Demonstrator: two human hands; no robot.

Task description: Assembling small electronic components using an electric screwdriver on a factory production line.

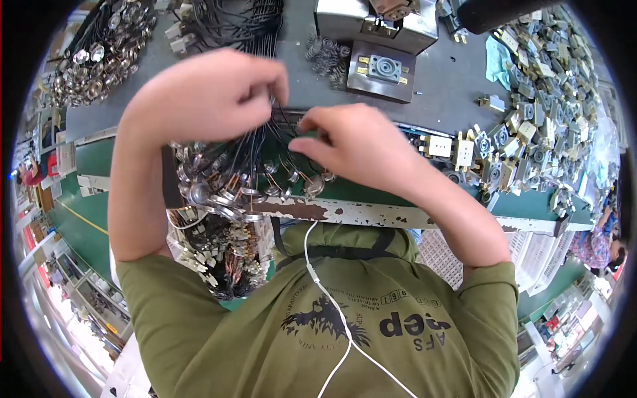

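My left hand [206, 96] is curled, its fingertips at a bundle of thin black wires [255, 149]; a wire seems to run between thumb and forefinger. Close by on the right, my right hand [355, 142] has thumb and forefinger bent toward each other beside the same wires. Whatever lies between those fingertips is too small to make out. Round metal discs [199, 192] hang at the wires' near ends, over the table's front edge. Beyond my hands, a grey switch-like part [385, 67] with brass tabs sits in a dark metal block [381, 93].
Loose springs [325, 56] lie left of the block. A metal fixture [378, 23] stands behind it. Many grey and white switch parts [531, 126] cover the right side. More wired discs [99, 56] lie far left. A worn metal rail [371, 213] runs along the front edge.
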